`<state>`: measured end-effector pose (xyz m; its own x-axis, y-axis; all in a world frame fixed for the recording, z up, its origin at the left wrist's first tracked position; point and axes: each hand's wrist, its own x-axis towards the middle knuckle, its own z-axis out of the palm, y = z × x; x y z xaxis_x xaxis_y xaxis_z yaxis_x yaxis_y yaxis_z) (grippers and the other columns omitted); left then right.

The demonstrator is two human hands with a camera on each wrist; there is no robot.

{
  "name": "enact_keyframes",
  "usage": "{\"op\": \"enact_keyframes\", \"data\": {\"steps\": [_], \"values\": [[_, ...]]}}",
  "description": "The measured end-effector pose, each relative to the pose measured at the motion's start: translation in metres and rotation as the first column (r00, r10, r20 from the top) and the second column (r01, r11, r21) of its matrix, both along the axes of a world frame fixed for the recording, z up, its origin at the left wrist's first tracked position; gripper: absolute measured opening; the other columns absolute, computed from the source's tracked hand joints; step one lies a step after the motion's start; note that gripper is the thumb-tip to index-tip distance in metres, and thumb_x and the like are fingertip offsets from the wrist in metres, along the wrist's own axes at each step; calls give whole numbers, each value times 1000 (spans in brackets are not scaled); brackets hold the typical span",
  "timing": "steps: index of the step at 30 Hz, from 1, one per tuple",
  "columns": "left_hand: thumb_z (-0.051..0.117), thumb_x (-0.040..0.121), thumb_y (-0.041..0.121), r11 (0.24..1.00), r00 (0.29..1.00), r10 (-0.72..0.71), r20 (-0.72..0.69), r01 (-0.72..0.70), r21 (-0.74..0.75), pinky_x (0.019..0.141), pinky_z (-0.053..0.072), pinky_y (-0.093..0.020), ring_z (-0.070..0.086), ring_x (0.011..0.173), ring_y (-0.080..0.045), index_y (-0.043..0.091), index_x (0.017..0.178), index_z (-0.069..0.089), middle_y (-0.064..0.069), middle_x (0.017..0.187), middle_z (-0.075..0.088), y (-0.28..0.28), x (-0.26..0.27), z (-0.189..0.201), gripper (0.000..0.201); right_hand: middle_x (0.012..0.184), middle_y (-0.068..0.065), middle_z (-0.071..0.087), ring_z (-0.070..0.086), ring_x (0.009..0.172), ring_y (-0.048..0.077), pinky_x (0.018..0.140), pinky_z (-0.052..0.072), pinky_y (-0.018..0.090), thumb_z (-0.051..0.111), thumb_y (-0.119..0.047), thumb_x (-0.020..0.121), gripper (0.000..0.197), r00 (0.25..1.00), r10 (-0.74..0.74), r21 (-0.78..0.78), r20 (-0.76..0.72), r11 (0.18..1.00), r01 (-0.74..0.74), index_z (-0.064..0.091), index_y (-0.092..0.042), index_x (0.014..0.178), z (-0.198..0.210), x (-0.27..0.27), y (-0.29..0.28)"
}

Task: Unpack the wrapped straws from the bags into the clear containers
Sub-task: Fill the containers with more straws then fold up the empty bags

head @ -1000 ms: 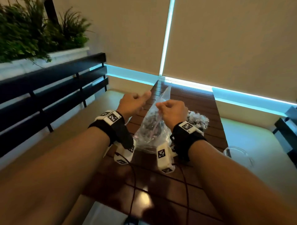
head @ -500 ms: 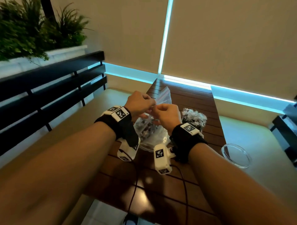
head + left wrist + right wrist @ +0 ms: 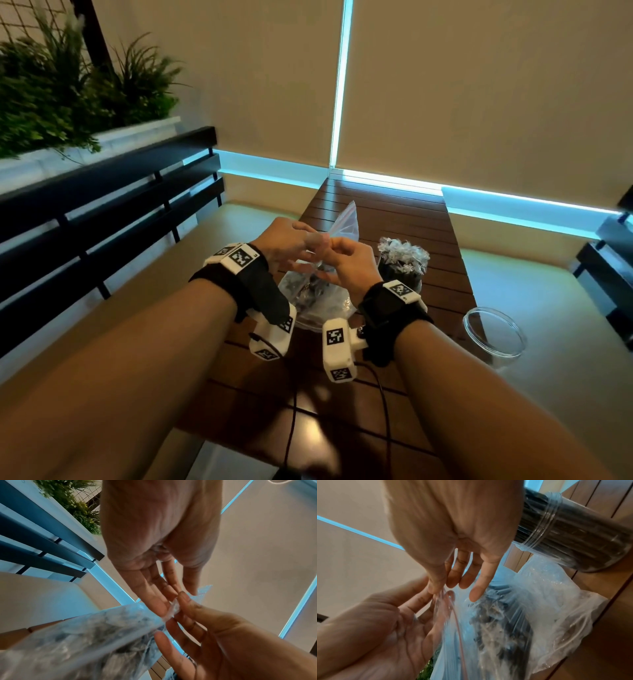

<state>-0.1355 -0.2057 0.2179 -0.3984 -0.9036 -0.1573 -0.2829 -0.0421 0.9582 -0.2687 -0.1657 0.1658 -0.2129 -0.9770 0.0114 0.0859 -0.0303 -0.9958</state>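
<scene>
Since a second ago the two hands have drawn together at the mouth of the zip bag, which now stands lower on the worktop. The left hand and the right hand each pinch one lip of the seal between thumb and fingertips, other fingers loosely spread. The wrapped straws sit inside. To open it cleanly, the person should peel the lips apart evenly from the middle. A filled container stands just beside; an empty clear container waits near the right wrist.
</scene>
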Motion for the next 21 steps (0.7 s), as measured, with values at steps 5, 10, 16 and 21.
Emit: {"op": "enact_keyframes", "data": {"steps": [5, 10, 16, 21], "values": [[60, 97, 13, 999, 1000, -10, 5, 11, -30, 54, 55, -20, 67, 74, -14, 8, 102, 64, -5, 89, 68, 3, -7, 8, 9, 84, 4, 69, 69, 77, 16, 79, 60, 39, 64, -5, 93, 5, 998, 5, -13, -56, 1000, -6, 66, -6, 89, 6, -6, -1], [48, 102, 13, 991, 988, -30, 155, 49, -124, 62, 57, -26, 64, 79, -17, 4, 106, 59, -7, 90, 64, 0, -15, 5, 15, 86, 3, 68, 68, 81, 14, 85, 59, 42, 66, -10, 93, 11, 999, 25, 9, 23, 1000, -26, 67, -11, 82, 0, -8, 2], [57, 98, 30, 982, 972, -91, 216, 124, -143, 74, 61, -40, 66, 84, -20, 6, 109, 57, -10, 98, 64, -1, -17, -2, 26, 102, 18, 72, 71, 93, 27, 84, 60, 45, 62, -12, 96, 10, 999, 8, 9, -32, 1000, -7, 70, -5, 97, -2, -11, 6], [61, 96, 21, 961, 953, -115, 282, 179, -212, 73, 60, -37, 64, 79, -17, 4, 107, 59, -7, 92, 65, -7, -21, -5, 21, 84, 16, 75, 73, 82, 38, 73, 59, 58, 76, -18, 81, 12, 970, -128, 27, -206, 990, 136, 73, -7, 85, -8, -8, 2]]}}
